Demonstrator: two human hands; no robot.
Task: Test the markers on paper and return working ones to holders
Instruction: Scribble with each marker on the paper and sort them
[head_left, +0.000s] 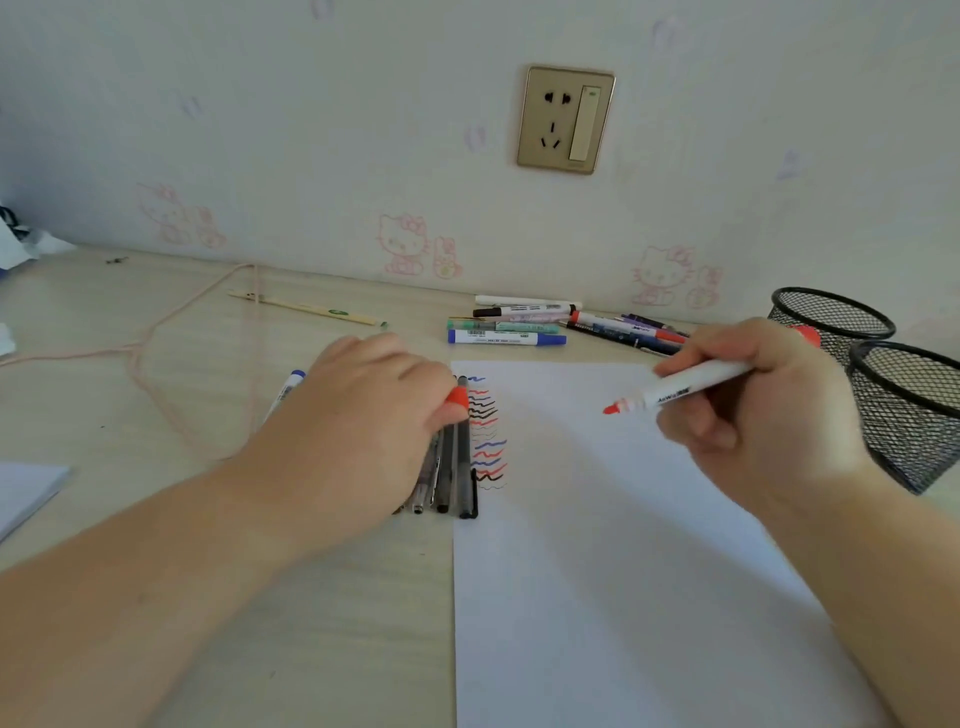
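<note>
Head view: my right hand (753, 410) grips a light, rigid red marker (685, 387) mid-barrel above the paper (597, 545); my left hand (363, 410) apparently pinches its red cap (457, 397).

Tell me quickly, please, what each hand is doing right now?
Left hand: pinching a red cap.
Right hand: gripping an uncapped red marker.

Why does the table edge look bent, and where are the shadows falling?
Head view: the wide-angle lens bows the table and wall; soft daylight casts faint shadows of both hands across the paper; the right hand and its red marker look slightly motion-blurred; the left hand is sharper.
</note>
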